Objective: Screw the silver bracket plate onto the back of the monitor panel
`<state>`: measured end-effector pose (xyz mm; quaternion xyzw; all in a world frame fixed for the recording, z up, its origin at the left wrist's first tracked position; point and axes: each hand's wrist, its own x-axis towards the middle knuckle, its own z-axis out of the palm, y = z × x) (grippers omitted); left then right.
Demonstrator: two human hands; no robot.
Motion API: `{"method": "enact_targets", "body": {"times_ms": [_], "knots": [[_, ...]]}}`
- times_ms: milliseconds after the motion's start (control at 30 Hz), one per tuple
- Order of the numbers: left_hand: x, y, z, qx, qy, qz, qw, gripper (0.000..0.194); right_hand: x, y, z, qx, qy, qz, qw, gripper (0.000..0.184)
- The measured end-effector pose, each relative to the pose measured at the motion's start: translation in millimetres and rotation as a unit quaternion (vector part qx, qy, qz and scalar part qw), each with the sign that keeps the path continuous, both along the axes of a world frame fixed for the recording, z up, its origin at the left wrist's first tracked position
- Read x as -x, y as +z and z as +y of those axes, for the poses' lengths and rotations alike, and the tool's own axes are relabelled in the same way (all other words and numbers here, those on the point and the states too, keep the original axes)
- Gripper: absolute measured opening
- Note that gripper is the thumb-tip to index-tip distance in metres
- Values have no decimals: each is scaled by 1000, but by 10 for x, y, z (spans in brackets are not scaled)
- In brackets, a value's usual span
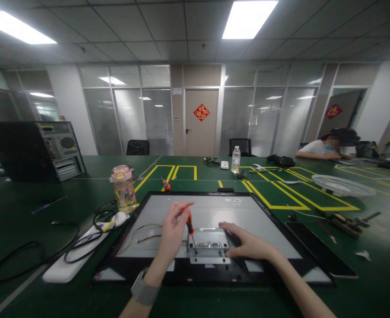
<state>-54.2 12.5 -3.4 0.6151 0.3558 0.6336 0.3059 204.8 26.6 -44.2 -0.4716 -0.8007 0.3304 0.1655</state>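
A flat display panel [201,207] with a black frame lies face down in front of me, its grey metal back showing. On its near middle sits a metal bracket [210,260] with ports and a small board. My left hand [175,225] is closed around an orange and black screwdriver [190,224], whose shaft points down at the bracket's left side. The tip's exact contact is too small to tell. My right hand [244,240] rests over the bracket's right edge, fingers apart. Thin wires [147,238] run across the panel to the left of the bracket.
To the left are a white power strip [79,251] with black cables, a pink-lidded bottle [124,187] and a computer case [32,150]. A black phone-like slab [319,247] and a tape dispenser-like tool [345,224] lie right. A water bottle [235,160] stands behind; a person sits far right.
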Motion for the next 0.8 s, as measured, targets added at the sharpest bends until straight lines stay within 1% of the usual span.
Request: {"method": "enact_targets", "body": {"times_ms": [133,300,500,667,800], "knots": [[16,1,4,20,-2,-10,1000,33,2,15,-3,3,-6,-7,1000,85],[-3,10,8,-13,11,2,1000,28,-1,16,0,1,-4,-6,1000,85],[3,29,-8,22,8,-9,1000,33,-27,-47,33,-7,1,2,1000,85],[-6,27,-13,-13,15,12,1000,27,-24,-46,28,-7,-1,-1,1000,87],[-4,30,-23,8,8,2,1000,32,-12,-18,13,-3,-5,-7,1000,88]]}}
